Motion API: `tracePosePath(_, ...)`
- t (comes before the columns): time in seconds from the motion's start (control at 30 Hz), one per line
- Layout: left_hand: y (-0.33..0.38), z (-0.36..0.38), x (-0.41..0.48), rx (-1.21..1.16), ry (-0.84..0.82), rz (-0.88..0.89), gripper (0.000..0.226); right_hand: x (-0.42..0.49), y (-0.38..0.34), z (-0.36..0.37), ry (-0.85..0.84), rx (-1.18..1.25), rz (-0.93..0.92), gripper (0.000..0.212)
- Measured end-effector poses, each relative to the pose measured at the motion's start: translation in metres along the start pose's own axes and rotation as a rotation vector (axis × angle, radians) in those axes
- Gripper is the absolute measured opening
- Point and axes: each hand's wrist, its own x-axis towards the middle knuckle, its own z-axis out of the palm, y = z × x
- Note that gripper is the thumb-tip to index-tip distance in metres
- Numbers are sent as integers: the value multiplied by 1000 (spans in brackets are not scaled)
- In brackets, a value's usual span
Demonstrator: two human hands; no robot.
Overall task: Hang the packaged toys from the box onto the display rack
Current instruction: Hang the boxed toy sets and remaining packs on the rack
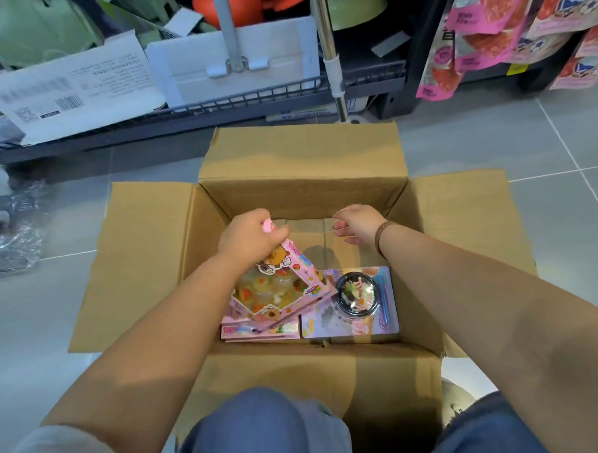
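**Left hand lifts a pink toy pack from the open box**

A grey tiled floor point(492, 142) fills the shop aisle. At 11 o'clock a low wire shelf point(217, 105) carries white cartons point(69, 89), and a metal pole point(331, 53) stands at 12 o'clock. At 2 o'clock, pink hanging packs point(508, 22) overlap in rows.

In the centre sits a brown cardboard box point(303, 192) with all four flaps folded out. The person's knees in blue trousers press near its 6 o'clock wall.

The left hand point(248, 233) is inside the box toward 10 o'clock, its fingers curled tight round the top edge of a pink packaged toy point(280, 292). That pack hangs tilted from the grip. Its lower end points to 5 o'clock and lies over a stack of pink packs point(261, 331) on the box floor at 7 o'clock.

Just beside the stack, at 5 o'clock in the box, a purple packaged toy point(350, 323) lies flat with a round black bowl under its clear blister.

The right hand point(359, 223) hovers palm down at 1 o'clock inside the box. Its fingers are loosely bent and hold nothing, well apart from the packs. A braided wristband point(382, 234) circles that wrist.
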Motion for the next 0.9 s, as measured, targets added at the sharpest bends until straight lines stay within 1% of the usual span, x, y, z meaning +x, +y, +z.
tracePosePath(0.1, 10, -25, 3, -252, 173, -64, 41, -2, -3, -2, 16, 104, 17, 10)
tracePosePath(0.13, 14, -32, 4, -353, 219, -107, 39, -3, -4, -5, 24, 151, 14, 14)
tracePosePath(0.2, 19, -42, 8, -573, 344, -239, 35, -6, -9, -11, 31, 288, 1, 14)
tracePosePath(0.23, 21, -46, 10, -687, 418, -317, 34, -6, -10, -15, 31, 360, -7, 20)
tracePosePath(0.3, 22, -48, 15, -934, 519, -490, 29, -8, -13, -20, 6, 464, -15, 41)
tracePosePath(0.37, 23, -44, 17, -1182, 505, -633, 27, -12, -13, -21, -77, 527, -40, 54)
tracePosePath(0.43, 24, -35, 21, -1395, 396, -691, 34, -16, -15, -18, -180, 564, -71, 60)
tracePosePath(0.5, 26, -21, 22, -1483, 293, -720, 44, -21, -21, -10, -251, 590, -116, 62)
tracePosePath(0.53, 28, -16, 22, -1492, 238, -719, 48, -23, -25, -5, -270, 611, -145, 60)
tracePosePath(0.6, 37, -5, 19, -1488, 133, -693, 53, -24, -30, 1, -249, 659, -192, 48)
tracePosePath(0.63, 39, -1, 18, -1497, 82, -682, 55, -25, -31, 2, -217, 680, -203, 45)
tracePosePath(0.7, 34, 6, 15, -1400, -7, -667, 62, -22, -28, -2, -143, 700, -226, 41)
tracePosePath(0.73, 27, 10, 14, -1278, -42, -661, 68, -20, -25, -6, -104, 701, -236, 36)
tracePosePath(0.8, 7, 14, 10, -865, -116, -570, 76, -17, -19, -15, -41, 681, -248, 20)
tracePosePath(0.83, -1, 16, 6, -651, -160, -468, 75, -15, -15, -19, -13, 665, -241, 15)
tracePosePath(0.9, -20, 23, 2, -332, -259, -256, 67, -13, -9, -26, 34, 625, -237, 14)
